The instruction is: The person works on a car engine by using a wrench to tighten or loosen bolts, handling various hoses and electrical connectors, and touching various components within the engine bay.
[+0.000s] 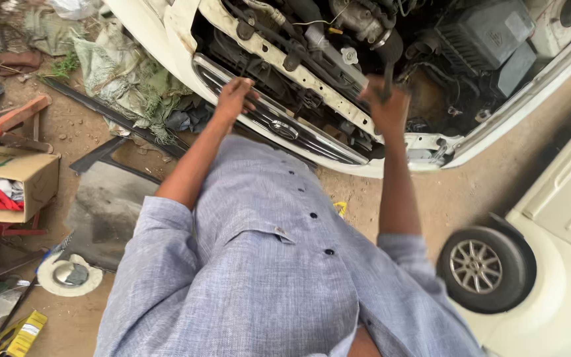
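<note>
I stand at the open engine bay (431,46) of a white car, with my blue-grey shirt filling the lower frame. My left hand (234,98) rests on the chrome grille (285,125) at the car's front, fingers curled over its top edge. My right hand (387,107) is raised over the front crossbeam (312,76) and closed around a dark, slim tool handle (388,71) that points up into the engine parts. The tool's tip is hidden among hoses and dark parts.
A cardboard box (31,178) with red cloth sits at the left on dirt ground. Crumpled sacking (127,79), a dark panel (104,205), a round white disc (67,274) and a yellow box (21,334) lie around. A second white car's wheel (484,268) stands at the right.
</note>
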